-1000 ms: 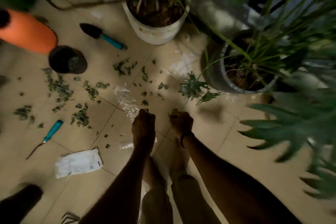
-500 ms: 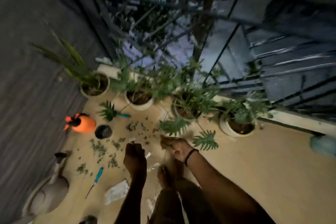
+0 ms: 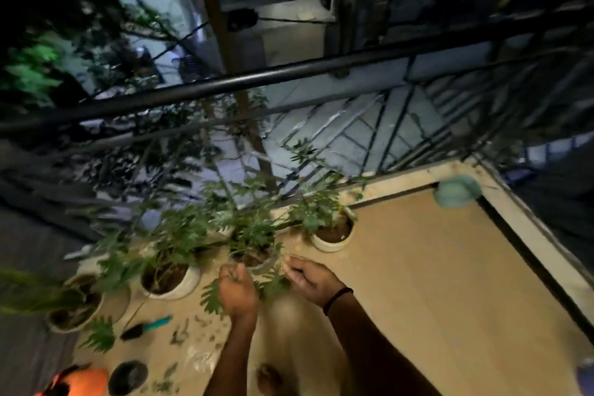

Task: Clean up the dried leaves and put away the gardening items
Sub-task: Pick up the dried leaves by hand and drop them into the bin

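Observation:
My left hand [image 3: 238, 292] is curled into a fist and my right hand [image 3: 310, 276], with a dark wristband, has curled fingers. Both are raised in front of the potted plants. A faint, blurred clear plastic bag [image 3: 283, 312] hangs between them, and each hand seems to pinch its edge. Dried leaf bits [image 3: 193, 331] lie scattered on the tan floor at the lower left. A trowel with a teal handle [image 3: 146, 328] lies beside them. An orange sprayer [image 3: 80, 379] and a small black pot [image 3: 128, 376] sit at the bottom left.
Several white pots with green plants, among them one on the left [image 3: 170, 280] and one on the right [image 3: 332, 235], line the balcony edge under a dark metal railing [image 3: 289, 74]. A teal object [image 3: 456, 191] sits in the far corner. My foot [image 3: 268, 378] shows below.
The view has swung up from the floor to the railing and street. Both hands have risen from near the floor to the plants' height, and the bag has become hard to see.

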`<action>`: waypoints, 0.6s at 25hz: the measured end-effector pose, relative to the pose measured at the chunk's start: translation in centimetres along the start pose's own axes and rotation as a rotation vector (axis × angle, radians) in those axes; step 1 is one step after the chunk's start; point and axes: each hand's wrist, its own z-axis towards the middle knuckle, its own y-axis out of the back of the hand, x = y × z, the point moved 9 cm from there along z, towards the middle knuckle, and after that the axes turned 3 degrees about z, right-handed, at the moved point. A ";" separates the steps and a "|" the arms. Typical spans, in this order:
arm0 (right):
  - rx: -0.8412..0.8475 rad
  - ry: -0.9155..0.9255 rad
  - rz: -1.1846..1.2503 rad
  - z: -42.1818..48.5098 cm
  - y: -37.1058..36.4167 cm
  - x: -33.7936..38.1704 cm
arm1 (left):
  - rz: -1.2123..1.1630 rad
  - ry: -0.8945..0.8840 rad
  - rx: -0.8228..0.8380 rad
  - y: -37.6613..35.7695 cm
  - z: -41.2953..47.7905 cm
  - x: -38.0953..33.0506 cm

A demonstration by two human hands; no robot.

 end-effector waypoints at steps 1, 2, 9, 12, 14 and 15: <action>-0.031 0.034 0.035 -0.8 2.6 2.1 | 0.004 -0.024 0.049 -2.7 -1.0 -1.8; -0.058 0.065 0.088 -1.8 5.8 4.4 | 0.008 -0.041 0.103 -5.9 -2.5 -3.7; -0.278 0.236 0.304 -8.7 29.0 16.0 | 0.052 -0.197 0.486 -27.1 -18.3 -14.5; -0.376 0.297 0.437 -11.9 38.7 18.8 | 0.101 -0.285 0.655 -35.6 -25.7 -17.2; -0.441 0.364 0.572 -14.1 44.3 19.6 | 0.137 -0.319 0.767 -40.7 -30.2 -18.1; -0.492 0.385 0.636 -15.2 46.8 20.0 | 0.165 -0.334 0.826 -43.0 -32.5 -18.7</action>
